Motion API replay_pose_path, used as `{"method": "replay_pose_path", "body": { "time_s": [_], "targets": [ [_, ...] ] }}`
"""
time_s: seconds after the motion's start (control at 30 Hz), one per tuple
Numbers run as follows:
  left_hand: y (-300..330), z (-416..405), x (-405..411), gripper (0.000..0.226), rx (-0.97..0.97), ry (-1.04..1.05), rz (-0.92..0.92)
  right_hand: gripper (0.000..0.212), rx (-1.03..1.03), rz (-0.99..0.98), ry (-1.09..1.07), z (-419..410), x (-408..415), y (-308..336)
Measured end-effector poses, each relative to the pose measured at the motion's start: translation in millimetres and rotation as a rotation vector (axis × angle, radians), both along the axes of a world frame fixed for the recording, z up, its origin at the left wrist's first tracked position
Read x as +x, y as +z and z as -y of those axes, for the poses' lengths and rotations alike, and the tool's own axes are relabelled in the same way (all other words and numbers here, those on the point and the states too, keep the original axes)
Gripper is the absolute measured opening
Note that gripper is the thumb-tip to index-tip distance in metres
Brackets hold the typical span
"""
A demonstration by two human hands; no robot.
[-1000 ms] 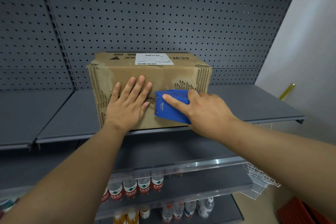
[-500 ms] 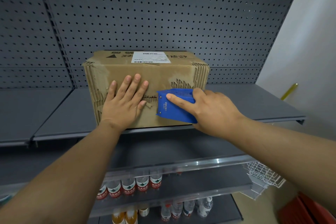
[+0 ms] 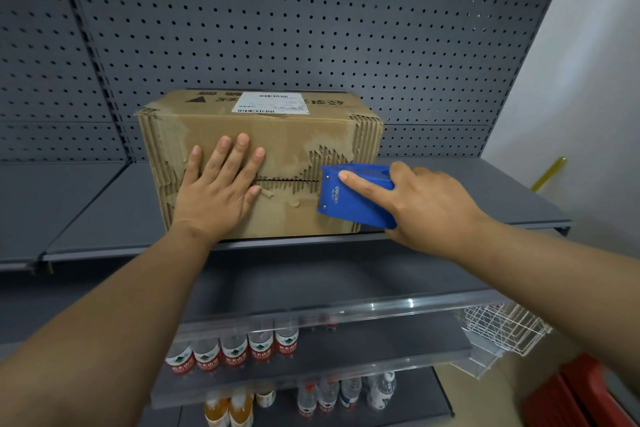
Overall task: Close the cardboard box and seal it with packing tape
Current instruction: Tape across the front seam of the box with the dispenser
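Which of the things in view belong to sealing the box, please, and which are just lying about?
Job: box; tape dispenser; left hand; right hand.
Lying about: bottles; wire basket; red crate; yellow stick.

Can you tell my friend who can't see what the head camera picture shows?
A left hand presses flat on a cardboard box on a shelf, while the right hand holds a blue tape dispenser against its seam.
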State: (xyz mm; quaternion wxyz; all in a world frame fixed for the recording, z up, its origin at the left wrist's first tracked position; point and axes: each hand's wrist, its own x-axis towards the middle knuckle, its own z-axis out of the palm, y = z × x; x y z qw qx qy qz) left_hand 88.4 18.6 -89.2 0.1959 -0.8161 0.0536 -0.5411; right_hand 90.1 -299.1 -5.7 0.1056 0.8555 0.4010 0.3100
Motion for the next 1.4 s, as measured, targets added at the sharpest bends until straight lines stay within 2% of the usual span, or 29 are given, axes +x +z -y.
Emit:
{"method": "replay_pose_path", "body": {
  "time_s": [0.5, 0.63, 0.83, 1.0, 1.1, 1.4],
  "targets": [
    [2.9, 2.5, -2.7, 0.056, -0.042, 0.013, -0.070, 0.102, -0.011, 0.030, -0.026, 24.1, 12.7, 2.2],
    [1.2, 6.1, -5.7, 0.057, 0.003, 0.024, 0.000, 0.096, -0.015, 0.045, -0.041, 19.7, 8.5, -2.6],
    [6.7, 29.5, -6.3, 0.054, -0.059, -0.061, 0.063, 0.098, -0.003, 0.023, -0.101, 14.5, 8.1, -10.5],
    [23.6, 65.8, 14.6, 0.053, 0.163, -0.114, 0.097, 0.100, 0.009, 0.032, -0.121, 14.6, 5.3, -13.1],
    [28.5, 81.1, 29.8, 0.053, 0.257, -0.132, 0.058, 0.101, 0.011, 0.007, -0.124, 17.3, 5.3, -13.1],
    [22.8, 77.8, 41.8, 0.055, 0.288, -0.117, 0.076, 0.104, 0.034, 0.003, -0.066, 26.3, 14.7, -12.5]
  ]
}}
